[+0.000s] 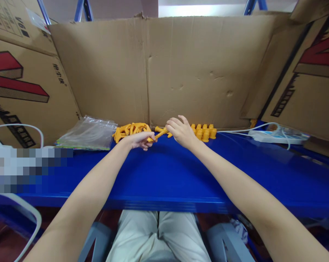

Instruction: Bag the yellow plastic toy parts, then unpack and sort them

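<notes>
My left hand (141, 140) is closed around one end of an orange plastic rod-shaped piece (160, 134), which points up and to the right. At its other end, the bent fingers of my right hand (182, 131) close on the piece; their tips partly hide it. Just behind my left hand lies a pile of curved orange plastic pieces (133, 128). Several small orange knob-like pieces (205, 133) stand in rows to the right of my right hand. Another bit of orange plastic shows beneath the right fingers, too covered to make out.
Clear plastic bags (89, 135) lie stacked on the blue table (164, 174), left of the pile. Cardboard (208, 69) walls off the back and both sides. A white power strip (276, 137) with cables sits at the right. A blurred patch covers something at the left.
</notes>
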